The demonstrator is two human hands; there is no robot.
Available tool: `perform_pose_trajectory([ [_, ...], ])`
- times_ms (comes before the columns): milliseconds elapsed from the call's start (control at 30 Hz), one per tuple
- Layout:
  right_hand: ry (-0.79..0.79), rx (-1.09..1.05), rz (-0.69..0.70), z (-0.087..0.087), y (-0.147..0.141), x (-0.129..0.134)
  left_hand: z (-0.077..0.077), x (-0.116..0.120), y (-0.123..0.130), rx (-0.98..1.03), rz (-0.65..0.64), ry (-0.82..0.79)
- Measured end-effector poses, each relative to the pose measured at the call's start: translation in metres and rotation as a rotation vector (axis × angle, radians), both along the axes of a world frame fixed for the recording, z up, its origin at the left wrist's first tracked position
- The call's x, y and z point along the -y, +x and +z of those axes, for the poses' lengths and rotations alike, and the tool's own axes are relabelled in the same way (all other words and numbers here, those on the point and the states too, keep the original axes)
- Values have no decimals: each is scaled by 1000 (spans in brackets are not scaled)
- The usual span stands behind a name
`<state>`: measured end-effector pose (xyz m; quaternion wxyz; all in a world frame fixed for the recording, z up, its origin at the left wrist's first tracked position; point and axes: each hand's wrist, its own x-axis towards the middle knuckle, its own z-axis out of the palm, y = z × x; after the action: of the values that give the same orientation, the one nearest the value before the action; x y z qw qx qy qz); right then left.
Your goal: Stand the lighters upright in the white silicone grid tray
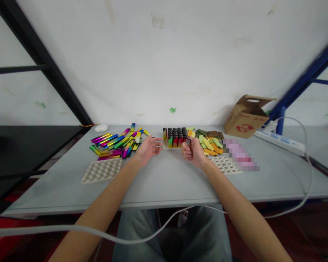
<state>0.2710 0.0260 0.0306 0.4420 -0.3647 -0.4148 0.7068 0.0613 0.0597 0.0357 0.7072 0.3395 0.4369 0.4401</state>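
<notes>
My right hand (191, 152) is closed around a lighter (188, 142), whose dark metallic top shows above the fingers. Just left of it, a block of upright lighters (177, 137) with black tops and red, green and gold bodies stands in a pale holder (165, 146). My left hand (150, 149) is open, fingers spread toward the holder's left side, with nothing in it. Beyond that hand lies a loose pile of shiny multicoloured lighter-sized pieces (117, 142). Matte yellow, green, orange and brown pieces (211, 143) lie behind and right of my right hand.
Pale trays with holes lie on the grey table (164, 185): a left tray (102, 170) and a right tray (225, 165). A cardboard box (244, 118), a power strip (281, 141) and a white mouse (101, 128) stand farther back. A white cable (142, 240) crosses low in front.
</notes>
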Motion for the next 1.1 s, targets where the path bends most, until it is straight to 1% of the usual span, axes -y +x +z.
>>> perform_pose_trajectory([
  [300, -1, 15, -28, -3, -1, -2, 0, 0, 0, -1, -1, 4],
  [600, -24, 82, -54, 1, -4, 0, 0, 0, 0, 0, 1, 6],
  [767, -8, 83, -72, 0, -5, -1, 0, 0, 0, 2, -2, 13],
  [1100, 28, 40, -14, -4, -4, -1, 1, 1, 1, -6, 1, 10],
])
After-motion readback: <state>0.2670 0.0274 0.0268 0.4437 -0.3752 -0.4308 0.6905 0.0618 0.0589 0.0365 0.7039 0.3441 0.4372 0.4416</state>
